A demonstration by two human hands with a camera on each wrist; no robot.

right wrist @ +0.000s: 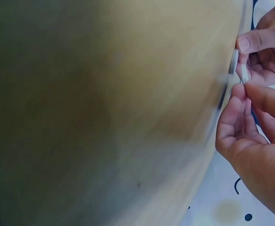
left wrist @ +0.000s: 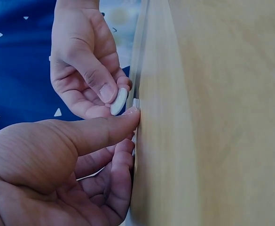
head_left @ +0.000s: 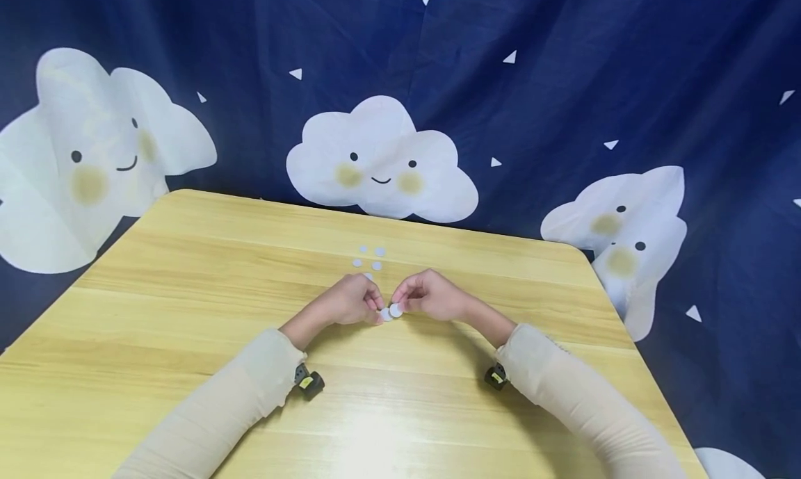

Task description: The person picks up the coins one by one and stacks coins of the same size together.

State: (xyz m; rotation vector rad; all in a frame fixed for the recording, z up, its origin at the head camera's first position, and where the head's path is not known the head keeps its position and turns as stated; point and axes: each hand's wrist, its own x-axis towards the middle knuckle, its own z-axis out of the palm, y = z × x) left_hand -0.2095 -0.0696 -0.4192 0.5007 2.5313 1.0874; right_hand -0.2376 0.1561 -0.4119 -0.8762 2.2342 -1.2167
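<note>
Above the wooden tabletop, near its middle, my right hand (head_left: 434,296) pinches a small white disc (head_left: 396,310) between thumb and finger. The left wrist view shows that disc (left wrist: 119,102) tilted, its flat face exposed. My left hand (head_left: 350,300) grips the edge of a second white disc (head_left: 385,315), low at the table surface, with thumb and fingertips. In the right wrist view this second disc (right wrist: 233,61) stands beside the left thumb, close to the held one. Whether the two discs touch cannot be told. The left fingers partly hide the second disc.
Beyond the left hand several more white discs (head_left: 376,265) lie loose on the wooden table (head_left: 188,326). One of them is partly covered by that hand. A dark blue curtain (head_left: 250,48) with cloud prints hangs behind the table's far edge.
</note>
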